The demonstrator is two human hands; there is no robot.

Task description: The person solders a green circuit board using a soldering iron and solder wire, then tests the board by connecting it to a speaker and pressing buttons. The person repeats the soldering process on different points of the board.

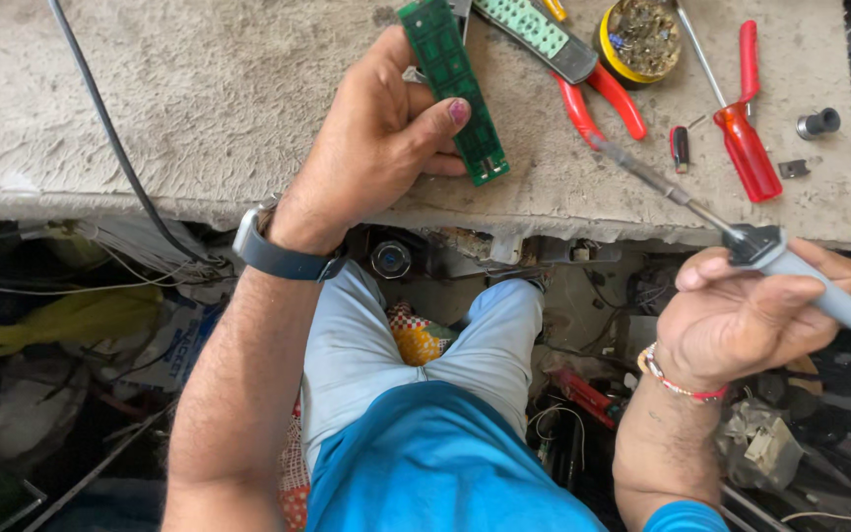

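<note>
My left hand (376, 138) grips a long narrow green circuit board (452, 89) over the grey workbench, thumb pressed on its face. My right hand (751, 315) is closed around the grey handle of a soldering iron (741, 241). The iron's metal shaft runs up and left, and its tip sits near the red pliers, a little right of the board's lower end. A dark watch is on my left wrist and a beaded thread band on my right wrist.
On the rough grey bench (199, 99) lie red-handled pliers (598, 99), a grey-green remote-like casing (534, 30), a yellow tin of residue (639, 37), a red screwdriver (746, 148), a small metal sleeve (818, 123). A black cable (110, 138) crosses the left. Clutter lies under the bench.
</note>
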